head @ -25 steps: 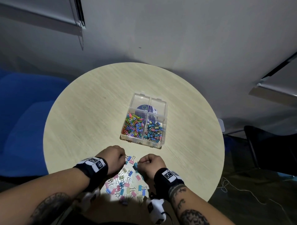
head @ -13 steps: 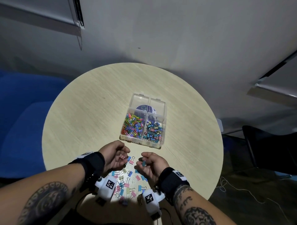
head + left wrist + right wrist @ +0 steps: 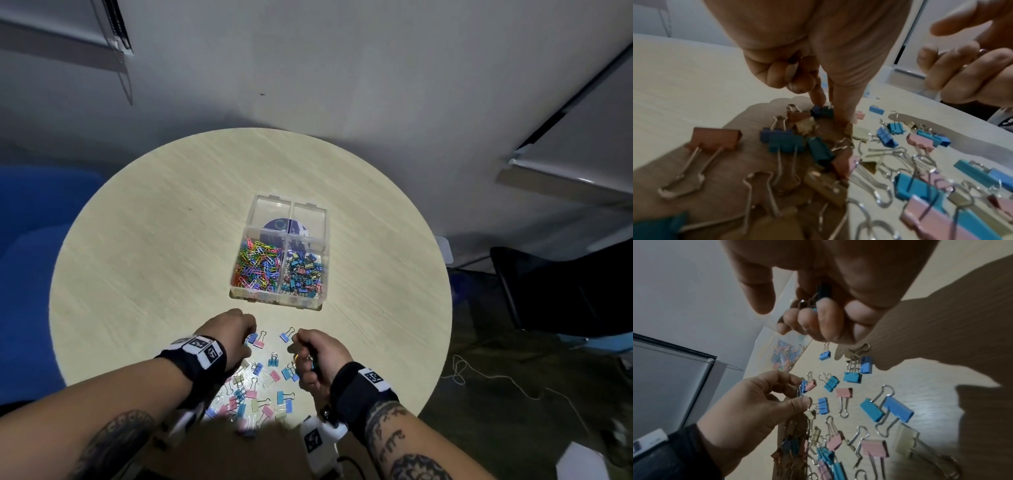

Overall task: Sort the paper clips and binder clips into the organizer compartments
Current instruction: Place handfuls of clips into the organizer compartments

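A clear organizer (image 3: 323, 240) stands mid-table, with coloured paper clips (image 3: 257, 265) in its near left compartment and binder clips (image 3: 303, 274) in its near right one. Loose pastel binder clips (image 3: 260, 390) lie scattered near the table's front edge. My left hand (image 3: 248, 339) reaches down at the far edge of that pile. There its thumb and forefinger pinch a dark blue binder clip (image 3: 819, 111), also visible as the clip (image 3: 803, 387) in the right wrist view. My right hand (image 3: 299, 346) hovers just right of the pile, fingers curled round blue binder clips (image 3: 824, 292).
The round wooden table (image 3: 137, 274) has bare room left of and beyond the organizer. The organizer's two far compartments (image 3: 274, 210) hold nothing. A blue seat (image 3: 24, 274) stands to the left and a dark chair (image 3: 565, 291) to the right. White cord (image 3: 479, 373) lies on the floor.
Half a second ago both hands were rolled inward, palms showing. Now the left has turned knuckles-up and dropped onto a blue clip, and the right has closed over its clips.
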